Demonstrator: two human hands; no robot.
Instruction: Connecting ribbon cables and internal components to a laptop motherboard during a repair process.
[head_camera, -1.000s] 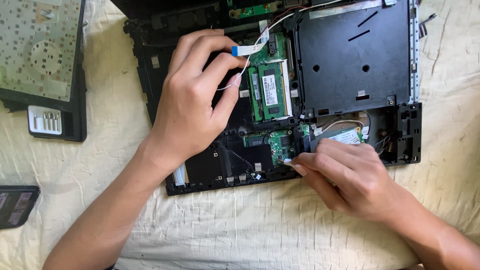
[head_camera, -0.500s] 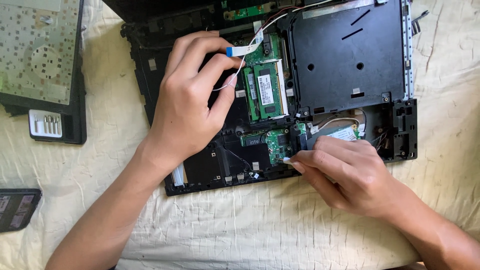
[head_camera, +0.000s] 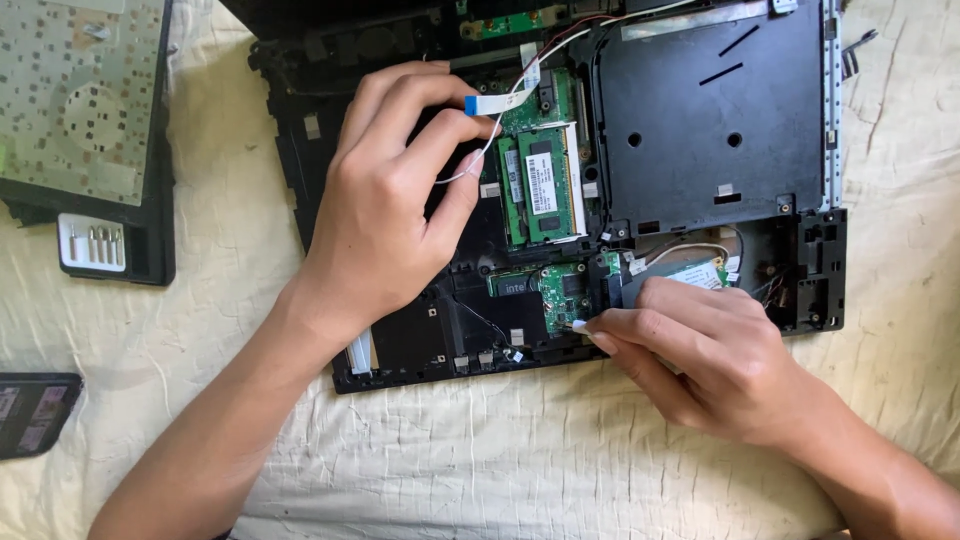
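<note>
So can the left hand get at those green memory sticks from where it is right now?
Probably yes: the left hand rests right beside the green memory sticks, with only a thin white cable crossing between.

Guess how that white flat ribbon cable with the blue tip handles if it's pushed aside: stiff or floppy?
The flat ribbon cable is a thin strip that curves over the left hand, so it is probably floppy and light. It likely bends easily across its flat face. Its blue tip looks stiffer, and a sharp crease could probably damage it.
</note>
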